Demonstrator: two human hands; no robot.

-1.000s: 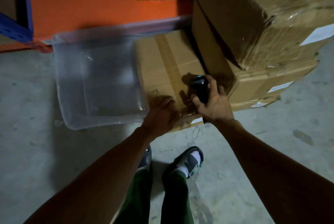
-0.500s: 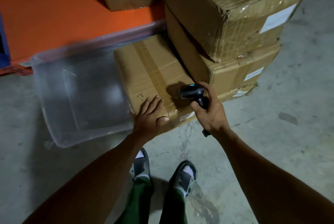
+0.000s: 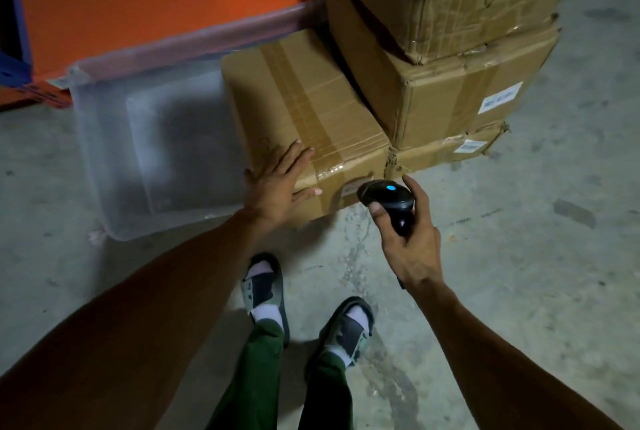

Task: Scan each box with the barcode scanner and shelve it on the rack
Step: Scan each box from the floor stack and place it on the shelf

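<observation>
Left hand (image 3: pixel 277 183) rests spread flat on the taped brown cardboard box (image 3: pixel 304 110); right hand (image 3: pixel 412 242) grips the black barcode scanner (image 3: pixel 386 195) at its near face

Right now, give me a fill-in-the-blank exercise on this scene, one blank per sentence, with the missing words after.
1. The right hand grips a black ____ with a blue light on top.
2. The left hand rests with straight fingers on the near corner of a taped cardboard ____.
3. Left of that low box lies a clear plastic ____.
4. The barcode scanner points at a small ____ on the low box's front face.

Missing words: scanner; box; bin; label
</observation>
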